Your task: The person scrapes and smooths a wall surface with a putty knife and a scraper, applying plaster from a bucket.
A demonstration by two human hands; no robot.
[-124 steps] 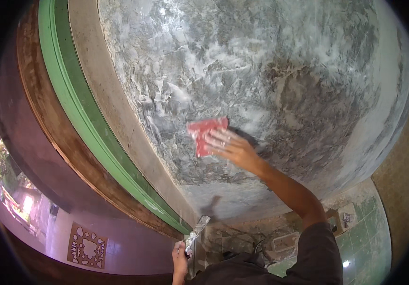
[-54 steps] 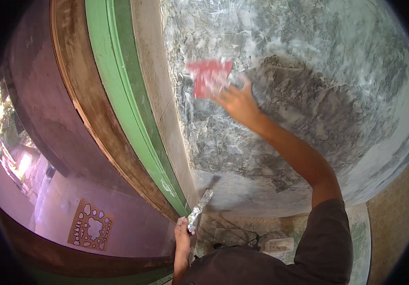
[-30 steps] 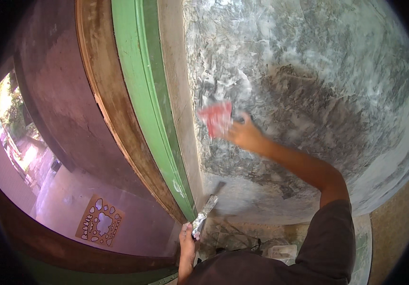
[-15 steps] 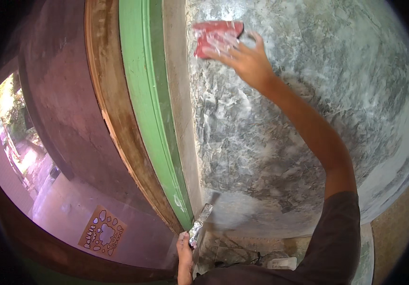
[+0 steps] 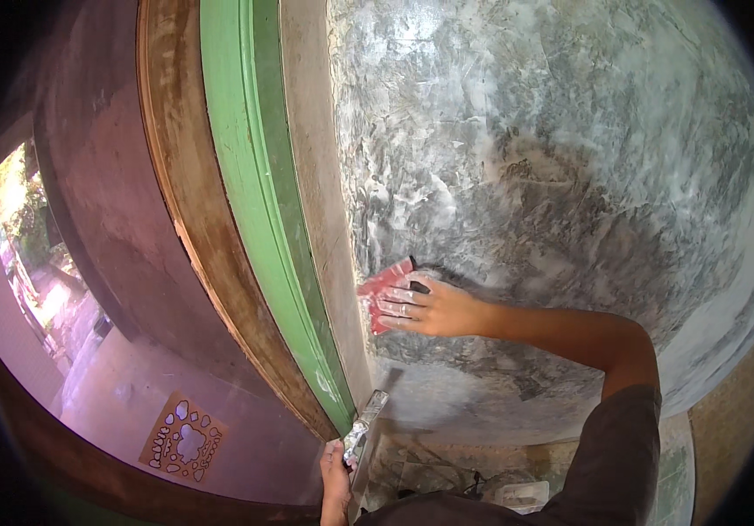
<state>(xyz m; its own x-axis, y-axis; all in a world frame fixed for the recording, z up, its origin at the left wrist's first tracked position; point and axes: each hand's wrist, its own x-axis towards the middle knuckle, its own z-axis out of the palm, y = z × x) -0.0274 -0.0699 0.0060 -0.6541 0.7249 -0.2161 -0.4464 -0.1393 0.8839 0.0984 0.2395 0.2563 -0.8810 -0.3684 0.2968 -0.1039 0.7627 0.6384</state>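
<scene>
My right hand [image 5: 434, 309] presses a red putty spreader [image 5: 386, 282] against the grey wall [image 5: 517, 219], close to its left edge. White putty smears my fingers and the spreader's face. The fingers lie over the flat tool, gripping it. Low in the view, my left hand [image 5: 335, 478] is closed around the lower end of a putty knife [image 5: 365, 427], whose metal blade is coated with white putty and tilts up to the right. Rough streaks of white and grey filler cover the wall, with a darker patch in the middle.
A green painted frame [image 5: 259, 175] and a brown wooden strip [image 5: 186, 175] run beside the wall on the left. Beyond them lie a pinkish wall, a bright opening and a brown mat [image 5: 182, 438]. A whitish plastic container [image 5: 522, 495] sits near the floor below.
My right hand has swept the red spreader down the wall, from near the top to mid-height. The left hand still holds the putty knife in about the same place.
</scene>
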